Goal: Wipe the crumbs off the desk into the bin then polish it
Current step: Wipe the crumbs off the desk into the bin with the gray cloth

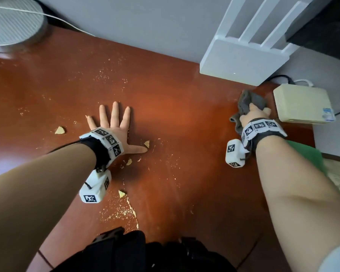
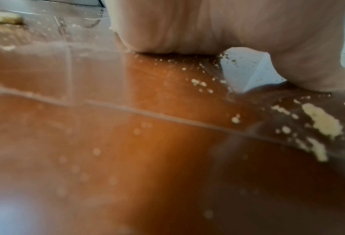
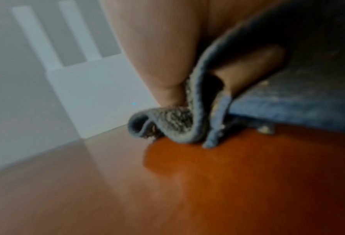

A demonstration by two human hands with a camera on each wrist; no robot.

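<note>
Barely begun — the right hand (image 1: 252, 112) clutched a bunched grey cloth (image 1: 249, 101) at the desk's (image 1: 175, 114) three o'clock, the left hand (image 1: 114, 126) lay flat, fingers spread, while crumbs (image 1: 126, 209) littered six to eleven o'clock; no bin showed, polishing remained.

The desk (image 1: 175, 118) is finished in glossy, smooth reddish-brown wood veneer; wall reflections are carried on it. A grey cloth (image 1: 249, 103) of rough, looped pile, matt, is seen at 3 o'clock. The router (image 1: 241, 61) at 1 o'clock is cased in matt white plastic. The box (image 1: 302, 103) beside it is moulded in cream plastic. Crumbs (image 1: 126, 211) appear dry and granular.
</note>
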